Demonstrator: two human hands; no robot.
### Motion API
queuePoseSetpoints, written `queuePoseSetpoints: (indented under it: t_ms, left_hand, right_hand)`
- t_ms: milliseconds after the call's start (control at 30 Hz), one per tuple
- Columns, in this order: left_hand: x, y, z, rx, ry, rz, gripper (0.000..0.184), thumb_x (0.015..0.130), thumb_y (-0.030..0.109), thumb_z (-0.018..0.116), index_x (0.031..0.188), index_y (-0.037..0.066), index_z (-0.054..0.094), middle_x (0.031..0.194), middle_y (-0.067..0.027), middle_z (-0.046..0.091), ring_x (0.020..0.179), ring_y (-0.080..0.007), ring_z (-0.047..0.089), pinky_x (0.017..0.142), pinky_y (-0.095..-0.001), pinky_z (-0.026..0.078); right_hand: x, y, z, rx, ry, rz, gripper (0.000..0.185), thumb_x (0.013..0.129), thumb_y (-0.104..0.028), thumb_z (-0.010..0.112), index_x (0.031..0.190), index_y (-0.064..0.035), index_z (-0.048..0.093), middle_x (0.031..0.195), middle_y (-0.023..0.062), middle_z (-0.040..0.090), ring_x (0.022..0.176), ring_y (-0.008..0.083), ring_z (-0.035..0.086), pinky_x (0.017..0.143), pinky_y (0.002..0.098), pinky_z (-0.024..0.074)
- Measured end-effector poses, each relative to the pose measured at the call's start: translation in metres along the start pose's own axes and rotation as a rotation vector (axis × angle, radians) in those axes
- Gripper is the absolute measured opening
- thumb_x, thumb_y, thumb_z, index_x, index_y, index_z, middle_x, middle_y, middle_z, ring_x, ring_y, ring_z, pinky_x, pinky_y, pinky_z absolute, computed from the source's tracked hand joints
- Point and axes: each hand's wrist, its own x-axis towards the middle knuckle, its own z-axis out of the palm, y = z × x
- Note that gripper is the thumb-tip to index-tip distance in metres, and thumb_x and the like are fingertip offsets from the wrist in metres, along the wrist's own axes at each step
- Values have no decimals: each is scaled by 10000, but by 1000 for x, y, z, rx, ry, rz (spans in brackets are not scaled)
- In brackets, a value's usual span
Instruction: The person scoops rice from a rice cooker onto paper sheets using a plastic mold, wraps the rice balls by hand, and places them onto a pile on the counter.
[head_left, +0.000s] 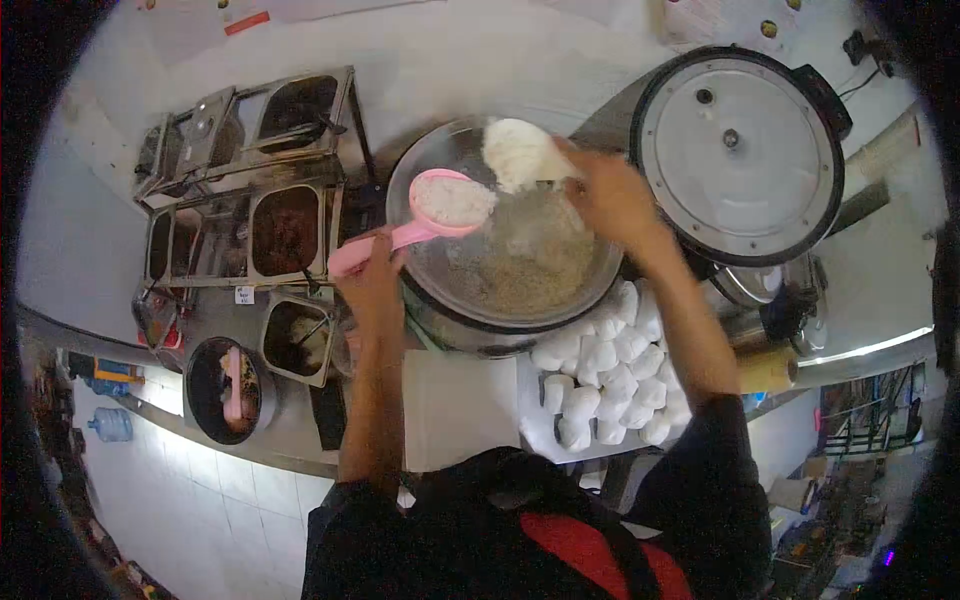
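Note:
My left hand (372, 275) is closed round the handle of a pink scoop (405, 235), whose bowl is heaped with white rice (452, 202). Its bowl hangs over a large round rice cooker (408, 265) with a layer of rice (535, 262) at the bottom. My right hand (610, 195) grips a white rice paddle (515, 150) and holds it above the far side of the cooker, beside the scoop. The paddle's handle is mostly hidden by my fingers, and its blade is slightly blurred.
A tray (535, 420) of several white wrapped bundles (600, 390) sits in front of the cooker. The round lid (740, 190) stands at the right. Metal food containers (287, 232) line the left, with a black bowl (215, 400) nearer. White sheets (460, 405) lie before me.

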Motion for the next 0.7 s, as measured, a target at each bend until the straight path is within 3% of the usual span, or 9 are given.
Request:
queuePoseSetpoints:
  t_ms: [67, 167, 233, 367, 467, 533, 633, 700]
  left_hand:
    - [-4, -9, 2, -25, 15, 17, 116, 819, 47, 640, 812, -63, 606, 878, -139, 642, 764, -192, 629, 689, -306, 568]
    - [-9, -12, -4, 55, 30, 100, 134, 815, 64, 656, 817, -60, 607, 852, -130, 640, 732, -181, 625, 694, -307, 565]
    - [-14, -4, -9, 89, 41, 135, 136, 814, 72, 673, 826, -50, 614, 824, -114, 641, 718, -166, 620, 687, -294, 554]
    - [-25, -1, -13, -150, 120, 140, 117, 825, 60, 664, 823, -40, 605, 826, -101, 644, 747, -153, 617, 669, -273, 536]
    - [-29, -22, -14, -163, 99, 135, 107, 832, 52, 654, 843, -33, 590, 844, -104, 644, 777, -154, 616, 676, -269, 529]
    - [-31, -27, -13, -167, 61, 209, 109, 836, 51, 649, 863, -31, 581, 858, -115, 645, 795, -158, 615, 687, -272, 530]
    - [-30, -26, -23, 100, 8, 207, 121, 842, 63, 648, 877, -28, 575, 835, -103, 635, 770, -148, 601, 678, -259, 519]
    - [-28, -30, -17, -37, 58, 194, 127, 845, 75, 650, 871, -24, 575, 812, -83, 619, 747, -128, 585, 650, -245, 506]
  right_hand:
    - [-6, -27, 28, -210, -6, -47, 546, 805, -85, 516, 1344, -89, 424, 1001, 209, 631, 856, 348, 634, 769, 410, 515]
    - [-32, -74, 59, -264, 111, -177, 576, 804, -92, 503, 1368, -106, 389, 948, 208, 622, 832, 346, 632, 733, 426, 512]
    - [-23, -59, 48, -88, 103, -86, 554, 828, -105, 493, 1370, -91, 380, 984, 209, 622, 841, 337, 632, 741, 422, 505]
    - [-16, -17, 36, 434, 193, 86, 474, 890, -155, 460, 1355, -83, 408, 1081, 207, 611, 892, 346, 623, 782, 411, 486]
    - [-27, -25, 59, 642, 46, 9, 407, 921, -200, 446, 1311, -85, 472, 1088, 221, 606, 929, 388, 604, 811, 413, 464]
    - [-38, -60, 76, 561, 23, 27, 369, 920, -199, 453, 1264, -86, 523, 1066, 230, 608, 959, 380, 599, 832, 404, 457]
    - [-53, -104, 77, 521, -20, 118, 345, 915, -175, 452, 1227, -69, 556, 1011, 232, 628, 945, 358, 616, 835, 395, 464]
    - [-49, -106, 72, 497, -5, 46, 336, 909, -162, 457, 1210, -60, 567, 987, 228, 638, 919, 368, 622, 818, 405, 476]
